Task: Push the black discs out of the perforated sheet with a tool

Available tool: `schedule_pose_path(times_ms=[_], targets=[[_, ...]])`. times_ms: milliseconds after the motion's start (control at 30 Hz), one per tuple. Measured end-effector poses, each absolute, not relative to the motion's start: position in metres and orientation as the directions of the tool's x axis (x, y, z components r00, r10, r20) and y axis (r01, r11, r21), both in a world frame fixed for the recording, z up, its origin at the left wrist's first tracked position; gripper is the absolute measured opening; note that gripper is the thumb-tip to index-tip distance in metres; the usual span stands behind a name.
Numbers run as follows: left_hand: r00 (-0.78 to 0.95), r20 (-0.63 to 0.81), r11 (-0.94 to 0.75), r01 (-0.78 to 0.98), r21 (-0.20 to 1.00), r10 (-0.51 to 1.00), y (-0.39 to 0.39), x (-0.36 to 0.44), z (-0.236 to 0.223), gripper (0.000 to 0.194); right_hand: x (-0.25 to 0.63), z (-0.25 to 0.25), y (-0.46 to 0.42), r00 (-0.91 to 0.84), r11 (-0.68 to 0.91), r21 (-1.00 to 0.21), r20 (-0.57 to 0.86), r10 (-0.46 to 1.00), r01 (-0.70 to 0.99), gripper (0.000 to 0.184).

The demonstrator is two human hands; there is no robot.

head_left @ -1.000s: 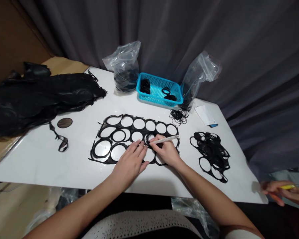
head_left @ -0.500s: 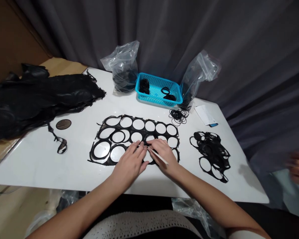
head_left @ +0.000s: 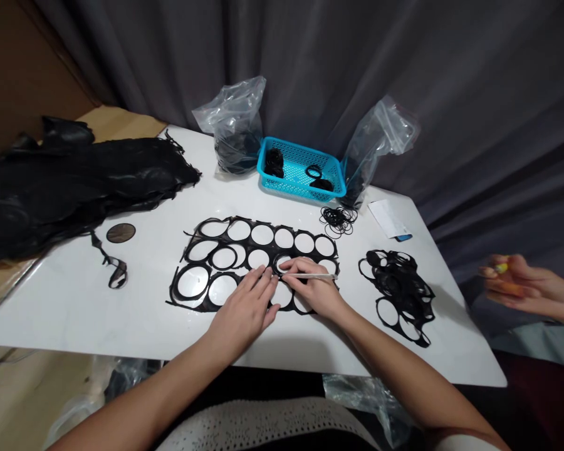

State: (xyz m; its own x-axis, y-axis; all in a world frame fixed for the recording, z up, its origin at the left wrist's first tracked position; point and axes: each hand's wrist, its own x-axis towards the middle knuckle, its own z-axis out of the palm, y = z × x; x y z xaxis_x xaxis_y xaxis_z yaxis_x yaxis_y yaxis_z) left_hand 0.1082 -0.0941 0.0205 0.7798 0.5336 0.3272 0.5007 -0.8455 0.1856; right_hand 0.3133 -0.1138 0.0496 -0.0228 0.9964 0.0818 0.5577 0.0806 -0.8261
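Observation:
A black rubber-like sheet (head_left: 248, 244) with rows of round holes lies flat on the white table in front of me. My left hand (head_left: 245, 307) rests on its near half, fingers stretched out and palm down. Between the fingers of my right hand (head_left: 317, 293) is a thin pale pen-like stick (head_left: 322, 276). Its tip meets the sheet beside my left fingertips, close to a hole holding a black ring. The exact contact is too small to make out. Another loose black ring (head_left: 213, 257) lies across holes on the left of the sheet.
Behind stands a blue basket (head_left: 289, 188) holding black rings, between two clear bags (head_left: 237, 147). A pile of rings (head_left: 338, 220), perforated scraps (head_left: 399, 291) and a paper (head_left: 388, 218) lie right. Black sheets (head_left: 75, 188) and a dark disc (head_left: 121, 233) lie left. Another person's hand (head_left: 536, 291) shows right.
My right hand has turned and shifted slightly right, so the stick now lies nearly level, pointing left. My left hand stays put. The other person's hand has come further into view.

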Motion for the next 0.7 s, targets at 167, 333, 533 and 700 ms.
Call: schedule_pose_path(times_ms=[167,333,533,700], targets=[[0.781,0.319,-0.843,0.506,0.182,0.537,-0.093,0.109,0.021,0.045,0.314,0.049,-0.112,-0.009,0.051,-0.846,0.054,0.998,0.531,0.019],[0.783,0.322,-0.846,0.502,0.18,0.533,-0.093,0.109,0.02,0.044,0.312,0.046,-0.112,-0.002,0.057,-0.835,0.066,0.998,0.547,0.019],[0.78,0.33,-0.847,0.493,0.199,0.532,-0.093,0.11,0.017,0.044,0.307,0.047,-0.116,-0.03,0.128,-0.772,0.141,0.99,0.623,0.02],[0.775,0.325,-0.841,0.498,0.212,0.541,-0.093,0.11,0.017,0.043,0.304,0.043,-0.122,-0.072,0.201,-0.691,0.211,0.975,0.695,0.016]])
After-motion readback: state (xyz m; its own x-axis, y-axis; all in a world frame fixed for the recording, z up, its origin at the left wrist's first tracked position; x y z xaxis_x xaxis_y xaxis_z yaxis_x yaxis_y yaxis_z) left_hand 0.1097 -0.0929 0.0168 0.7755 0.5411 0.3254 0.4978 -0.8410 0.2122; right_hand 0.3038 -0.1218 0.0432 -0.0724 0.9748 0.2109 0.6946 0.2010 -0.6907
